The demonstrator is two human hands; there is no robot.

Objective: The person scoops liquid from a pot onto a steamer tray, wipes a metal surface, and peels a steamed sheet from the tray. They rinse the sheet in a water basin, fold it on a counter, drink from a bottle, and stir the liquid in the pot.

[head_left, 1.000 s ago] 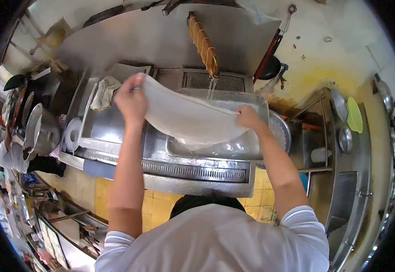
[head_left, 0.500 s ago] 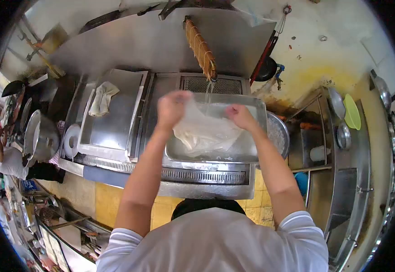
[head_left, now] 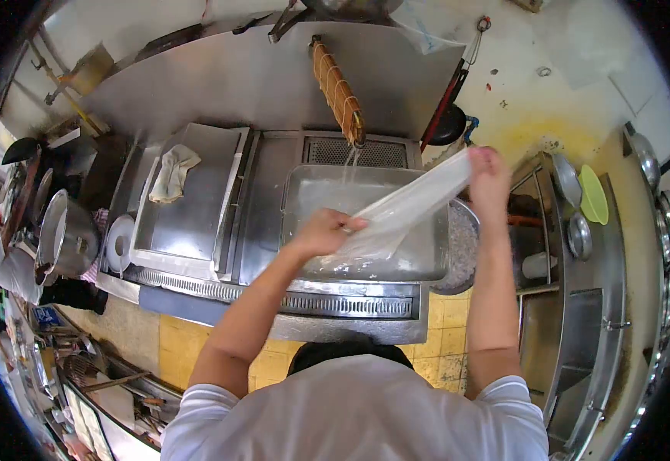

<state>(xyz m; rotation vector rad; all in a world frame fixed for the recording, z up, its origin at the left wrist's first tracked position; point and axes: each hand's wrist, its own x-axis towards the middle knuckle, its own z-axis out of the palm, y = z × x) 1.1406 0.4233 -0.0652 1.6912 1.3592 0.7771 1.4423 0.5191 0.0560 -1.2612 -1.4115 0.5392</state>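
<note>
A wet white cloth (head_left: pixel 408 209) is stretched on a slant between my two hands. My left hand (head_left: pixel 327 233) grips its lower end, low over the metal tray. My right hand (head_left: pixel 488 173) is closed on the raised upper end, beyond the tray's right side. Beneath the cloth lies the large rectangular metal tray (head_left: pixel 296 203), with water in it. From the bamboo-wrapped spout (head_left: pixel 340 92) a stream of water (head_left: pixel 350 163) runs into the tray's far side.
Left of the tray, a folded cloth (head_left: pixel 172 174) lies on a metal lid (head_left: pixel 185 223). A round metal bowl (head_left: pixel 464 246) with pale contents stands against the tray's right side. Metal shelving (head_left: pixel 581 300) is at right. Another person (head_left: pixel 16 269) stands at far left near a large pot (head_left: pixel 70 234).
My right hand has risen up and to the right, pulling the cloth into a taut slanted strip. My left hand has come down and to the right, over the tray.
</note>
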